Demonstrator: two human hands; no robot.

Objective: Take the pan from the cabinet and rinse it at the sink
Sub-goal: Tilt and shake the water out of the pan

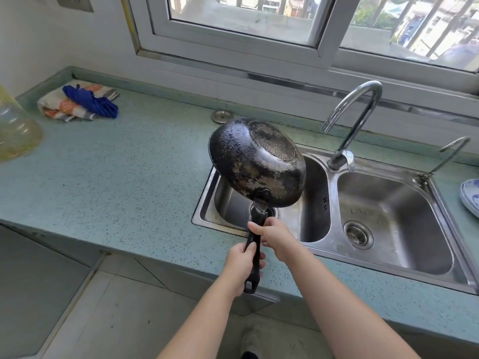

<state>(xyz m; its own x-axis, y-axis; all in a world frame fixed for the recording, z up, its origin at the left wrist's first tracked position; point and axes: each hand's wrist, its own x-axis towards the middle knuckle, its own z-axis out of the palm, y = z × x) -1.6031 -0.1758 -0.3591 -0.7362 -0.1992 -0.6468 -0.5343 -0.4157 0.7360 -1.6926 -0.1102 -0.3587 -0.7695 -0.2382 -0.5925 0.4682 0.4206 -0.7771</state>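
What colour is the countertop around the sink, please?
The countertop is pale teal-green with small dark speckles, best seen in the head view.

Bright daylight thru window (pixel 259 19), outside view blown out. Glare on sink (pixel 404 218) steel + faucet (pixel 357 117). Soft shadows, sharp center, wide-angle bend at edges.

pan (pixel 256 161) hides, maybe blocks, left basin (pixel 314 200)
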